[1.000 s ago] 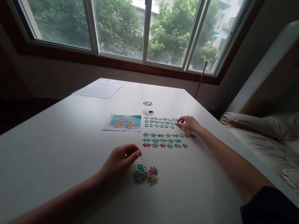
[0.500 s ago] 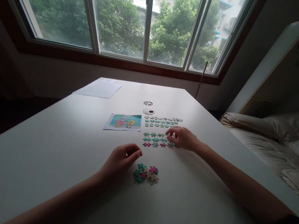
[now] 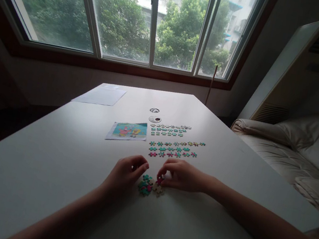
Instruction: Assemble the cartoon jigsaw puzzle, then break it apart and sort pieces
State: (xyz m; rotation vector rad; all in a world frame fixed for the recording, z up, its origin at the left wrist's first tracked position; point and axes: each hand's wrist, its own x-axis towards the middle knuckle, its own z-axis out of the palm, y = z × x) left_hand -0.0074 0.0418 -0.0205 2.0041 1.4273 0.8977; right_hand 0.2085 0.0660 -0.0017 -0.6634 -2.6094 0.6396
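Observation:
A small heap of loose puzzle pieces [image 3: 149,186] in teal, pink and cream lies on the white table [image 3: 61,168] near me. My left hand [image 3: 125,175] rests curled on the table just left of the heap, fingers loosely bent with nothing visible in them. My right hand [image 3: 179,174] is at the heap's right side, its fingertips pinched down onto the pieces. Farther back, several sorted pieces lie in rows [image 3: 173,148], with another group of rows [image 3: 168,129] behind them.
A colourful cartoon reference picture [image 3: 128,131] lies left of the rows. A sheet of paper [image 3: 100,95] sits at the far left, and two small round objects [image 3: 155,115] lie behind the rows. A sofa cushion [image 3: 297,144] is to the right, a window behind.
My right hand has drawn back from the far rows of pieces to the near heap beside my left hand. The left hand has stayed put.

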